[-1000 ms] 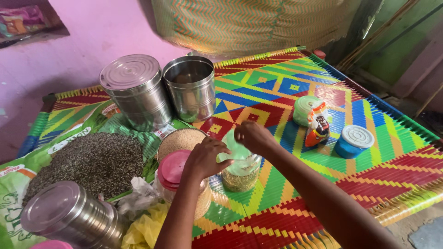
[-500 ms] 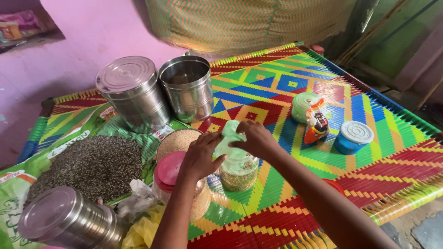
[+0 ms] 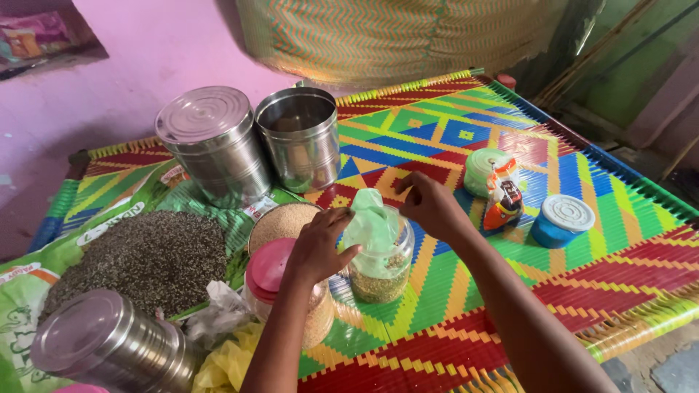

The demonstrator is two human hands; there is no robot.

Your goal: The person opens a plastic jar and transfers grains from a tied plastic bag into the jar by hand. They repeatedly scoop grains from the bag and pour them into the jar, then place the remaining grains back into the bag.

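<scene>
While the left hand (image 3: 318, 247) pinches the pale green plastic bag (image 3: 371, 225) stuffed in the clear jar (image 3: 380, 269) at the frame's centre, the right hand (image 3: 431, 206) hovers just beside it, fingers loosely curled, holding nothing. A pink-lidded jar (image 3: 273, 269) stands just left.

Two steel tins (image 3: 211, 145) (image 3: 300, 135) at back; blue-based jar (image 3: 559, 222) right; dark seed heap (image 3: 149, 255) left.
</scene>
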